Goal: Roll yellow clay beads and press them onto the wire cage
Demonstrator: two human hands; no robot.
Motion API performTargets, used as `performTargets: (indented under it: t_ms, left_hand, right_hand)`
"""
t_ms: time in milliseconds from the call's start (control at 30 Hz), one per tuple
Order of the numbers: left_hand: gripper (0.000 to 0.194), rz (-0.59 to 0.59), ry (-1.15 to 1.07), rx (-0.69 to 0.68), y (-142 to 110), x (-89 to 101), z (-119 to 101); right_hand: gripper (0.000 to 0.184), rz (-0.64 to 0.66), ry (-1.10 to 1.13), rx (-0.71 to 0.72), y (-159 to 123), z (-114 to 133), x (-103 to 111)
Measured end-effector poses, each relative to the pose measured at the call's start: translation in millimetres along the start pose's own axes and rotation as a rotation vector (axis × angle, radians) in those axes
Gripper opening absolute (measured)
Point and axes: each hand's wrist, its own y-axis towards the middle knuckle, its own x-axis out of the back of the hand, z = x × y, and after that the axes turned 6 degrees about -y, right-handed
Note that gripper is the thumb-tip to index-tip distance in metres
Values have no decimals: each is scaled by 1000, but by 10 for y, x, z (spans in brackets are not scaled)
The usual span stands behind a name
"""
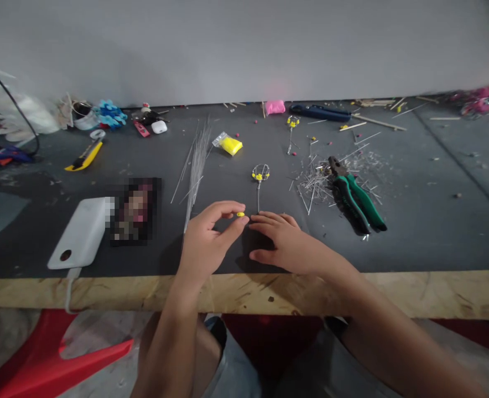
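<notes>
Between thumb and index finger, my left hand (209, 237) pinches a small yellow lump of clay (240, 214). My right hand (284, 240) lies low over the table with its fingers stretched out, the fingertips at the lower end of a wire piece (258, 190). Whether they touch that stem I cannot tell. This wire piece has a round looped head with several yellow bits on it. A similar wire piece (292, 130) with yellow bits lies farther back. An opened packet of yellow clay (230, 145) rests beyond my left hand, beside a bundle of thin straight wires (198, 160).
Green-handled pliers (358, 199) lie right, on scattered wire offcuts (317, 182). At the back are a pink clay packet (275, 106) and a dark blue tool (321, 113). Left are a white power bank (81, 232), a blurred-out phone-like object (135, 213) and a yellow cutter (87, 155).
</notes>
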Motion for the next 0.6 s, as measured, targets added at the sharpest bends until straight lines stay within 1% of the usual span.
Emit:
performTargets:
  t_ms: [100, 200, 300, 400, 467, 533, 600]
  left_hand:
    - [14, 17, 97, -21, 3, 15, 0]
    - [14, 55, 183, -28, 9, 24, 2]
    - [14, 92, 234, -39, 27, 14, 36]
    - [13, 140, 283, -65, 58, -9, 98]
    - [13, 185, 316, -75, 81, -21, 141]
    - [14, 219, 337, -80, 102, -29, 181]
    - [13, 236, 353, -89, 122, -35, 219]
  right_hand:
    - [52, 14, 53, 23, -72, -53, 80]
    - [41, 63, 123, 18, -179, -114, 171]
    - [29, 108, 219, -45, -281, -190, 244]
    - [17, 126, 334, -116, -318, -272, 284]
    - [14, 67, 338, -200, -296, -312, 288]
    - [17, -49, 295, -306, -250, -334, 271]
    - [20, -160, 264, -382, -202, -342, 227]
